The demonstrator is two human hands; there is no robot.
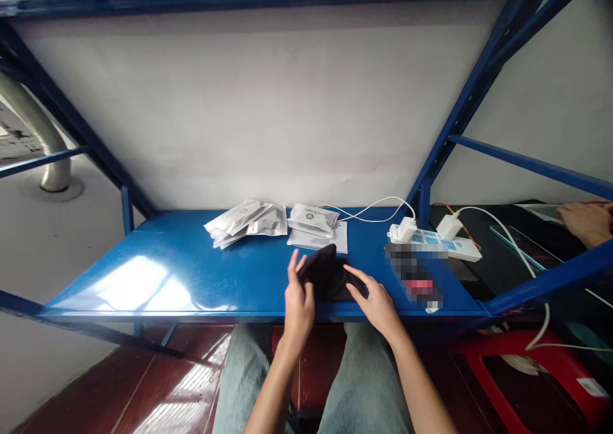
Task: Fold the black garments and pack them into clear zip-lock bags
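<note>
A soft black piece of fabric (328, 274), folded, lies at the front edge of the blue table (182, 249); its exact kind I cannot make out. My left hand (299, 297) grips its left side, which is raised, with the thumb in front and fingers behind. At its right side, my right hand (373, 299) holds the edge between thumb and fingers. Just behind the fabric lie flat white packets (318, 233) with dark print. More grey-white plastic packets (244, 220) are piled to their left.
A white power strip (460, 247) with plugged-in chargers (407, 230) and a white cable (378, 218) sits at the right. Before it lies a pixelated item (414, 277). Blue posts (460, 112) frame the table. Another person's hand (587, 223) and a red stool (541, 370) are farther right.
</note>
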